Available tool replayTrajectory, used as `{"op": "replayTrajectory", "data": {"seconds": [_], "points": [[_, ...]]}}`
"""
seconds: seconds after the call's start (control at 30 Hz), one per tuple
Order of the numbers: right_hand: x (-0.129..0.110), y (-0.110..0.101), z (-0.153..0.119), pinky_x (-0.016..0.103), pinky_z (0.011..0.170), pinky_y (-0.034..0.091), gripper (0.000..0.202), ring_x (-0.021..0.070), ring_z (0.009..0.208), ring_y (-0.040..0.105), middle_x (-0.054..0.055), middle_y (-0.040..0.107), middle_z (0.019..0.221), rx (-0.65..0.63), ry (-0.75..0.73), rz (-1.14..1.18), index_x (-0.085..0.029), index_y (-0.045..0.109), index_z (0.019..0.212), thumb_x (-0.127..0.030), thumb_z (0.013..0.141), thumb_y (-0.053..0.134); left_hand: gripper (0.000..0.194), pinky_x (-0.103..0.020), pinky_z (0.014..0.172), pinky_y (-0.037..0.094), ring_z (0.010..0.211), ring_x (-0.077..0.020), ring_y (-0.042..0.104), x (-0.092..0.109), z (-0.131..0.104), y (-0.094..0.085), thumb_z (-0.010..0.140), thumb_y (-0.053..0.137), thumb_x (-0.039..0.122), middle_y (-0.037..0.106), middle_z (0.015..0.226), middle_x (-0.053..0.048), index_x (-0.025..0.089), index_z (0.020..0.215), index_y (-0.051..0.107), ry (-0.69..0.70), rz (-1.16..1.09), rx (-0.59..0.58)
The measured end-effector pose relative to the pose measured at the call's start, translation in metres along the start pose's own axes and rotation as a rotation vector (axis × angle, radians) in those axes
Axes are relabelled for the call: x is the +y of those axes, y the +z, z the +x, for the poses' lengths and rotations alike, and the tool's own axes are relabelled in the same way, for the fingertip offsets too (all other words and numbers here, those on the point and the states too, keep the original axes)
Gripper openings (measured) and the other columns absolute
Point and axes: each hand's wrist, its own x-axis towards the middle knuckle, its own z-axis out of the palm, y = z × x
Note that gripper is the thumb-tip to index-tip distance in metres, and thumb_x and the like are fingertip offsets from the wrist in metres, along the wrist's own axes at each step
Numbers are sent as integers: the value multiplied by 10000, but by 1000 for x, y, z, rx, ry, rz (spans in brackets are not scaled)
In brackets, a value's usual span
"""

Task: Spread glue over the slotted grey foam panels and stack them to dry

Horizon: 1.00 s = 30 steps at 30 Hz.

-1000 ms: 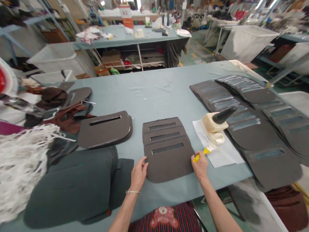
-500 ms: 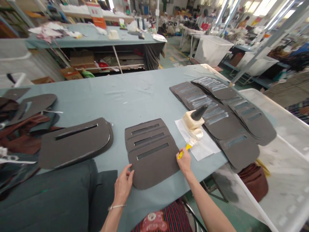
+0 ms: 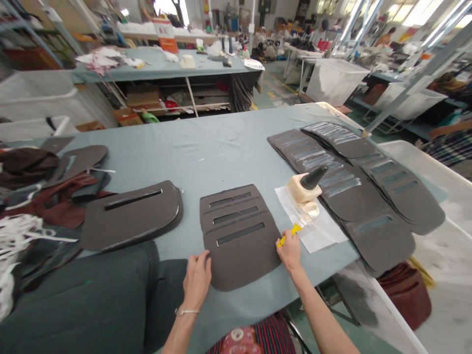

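Note:
A dark grey panel with three slots (image 3: 239, 260) lies flat on the blue-grey table (image 3: 177, 157). At its lower left edge, my left hand (image 3: 198, 275) rests with fingers apart, holding nothing. My right hand (image 3: 290, 250) is closed around a yellow-handled brush (image 3: 289, 235) and touches the panel's right edge. The brush's pale bristles are over a white sheet (image 3: 324, 233). On that sheet stands a cream glue bottle with a black nozzle (image 3: 303, 188). To the left lies a stack of one-slot panels (image 3: 129, 219).
Overlapping grey panels with shiny streaks (image 3: 332, 172) cover the table's right side. Dark green padded pieces (image 3: 81, 295) lie at the lower left, with brown scraps (image 3: 55, 201) behind. A white bin (image 3: 453, 290) stands at the right edge. Another table (image 3: 147, 66) is farther back.
The whole view has shifted, so the table's items appear farther right. Both hands stay at the panel's edges, and the brush remains in my right hand.

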Motion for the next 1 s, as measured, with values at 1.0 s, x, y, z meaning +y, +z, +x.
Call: {"op": "replayTrajectory", "data": {"seconds": [1.0], "points": [[-36, 30, 103, 258, 700, 374, 325, 189, 851, 487, 36, 525, 891, -303, -99, 184, -208, 452, 957, -279, 707, 646, 447, -414, 953, 421, 1084, -234, 511, -15, 74, 3, 800, 558, 343, 506, 1114, -105, 160, 1196, 462, 77, -75, 80]]}}
